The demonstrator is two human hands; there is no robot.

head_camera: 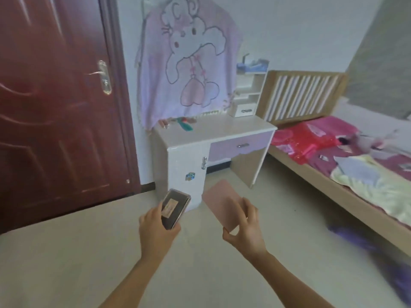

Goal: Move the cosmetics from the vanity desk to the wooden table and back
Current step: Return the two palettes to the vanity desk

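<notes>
While both hands are loaded, the left hand [155, 221] grips a dark rectangular compact case [174, 208] and the right hand [246, 227] pinches a flat pink rectangular palette [222, 204]. Judged: return leg. Next: set both on the white vanity worktop [213, 127] ahead, well apart from them.

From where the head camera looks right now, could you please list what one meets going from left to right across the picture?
Dark red door → left hand holding a dark case → right hand holding a pink case → bed.
</notes>
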